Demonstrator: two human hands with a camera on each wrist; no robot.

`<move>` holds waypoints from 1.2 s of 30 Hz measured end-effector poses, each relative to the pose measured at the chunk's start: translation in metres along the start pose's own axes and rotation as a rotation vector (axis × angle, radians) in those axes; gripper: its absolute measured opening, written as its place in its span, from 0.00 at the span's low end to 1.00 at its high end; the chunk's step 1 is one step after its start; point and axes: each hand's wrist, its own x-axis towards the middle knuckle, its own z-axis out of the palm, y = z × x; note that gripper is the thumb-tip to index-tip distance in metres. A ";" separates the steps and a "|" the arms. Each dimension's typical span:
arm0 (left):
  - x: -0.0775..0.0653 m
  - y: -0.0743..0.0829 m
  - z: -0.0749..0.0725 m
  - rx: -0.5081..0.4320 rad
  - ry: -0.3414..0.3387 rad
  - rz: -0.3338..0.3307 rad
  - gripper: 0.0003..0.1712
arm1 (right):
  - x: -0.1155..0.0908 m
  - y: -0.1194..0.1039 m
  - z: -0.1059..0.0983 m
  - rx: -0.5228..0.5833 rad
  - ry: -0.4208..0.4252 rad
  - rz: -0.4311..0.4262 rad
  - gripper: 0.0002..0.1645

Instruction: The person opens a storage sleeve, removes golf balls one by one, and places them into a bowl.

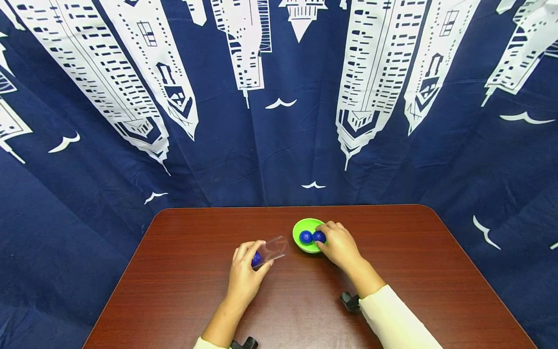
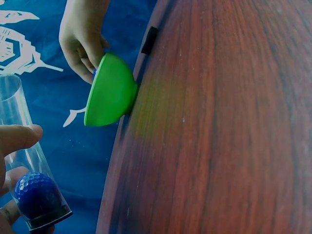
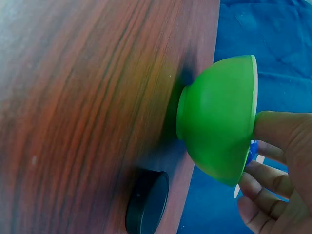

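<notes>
My left hand (image 1: 246, 271) grips a clear plastic tube (image 1: 276, 247), tilted with its open end towards the bowl. A blue golf ball (image 2: 37, 196) lies inside it, against the dark base. Over the right side of a green bowl (image 1: 303, 224), my right hand (image 1: 339, 242) pinches a blue golf ball (image 1: 320, 236) between thumb and fingers. Another blue golf ball (image 1: 306, 237) lies in the bowl beside it. In the right wrist view the bowl's wall (image 3: 219, 117) hides most of the pinched ball.
A round black lid-like disc (image 3: 147, 202) lies on the brown wooden table (image 1: 183, 291) near the bowl. Behind the table's far edge hangs a dark blue cloth (image 1: 283, 145) with white building prints. Black wrist mounts (image 1: 350, 301) show by the sleeves.
</notes>
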 end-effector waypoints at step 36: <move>-0.003 -0.001 0.002 0.021 -0.026 -0.001 0.32 | 0.015 -0.010 -0.001 -0.073 -0.190 0.107 0.24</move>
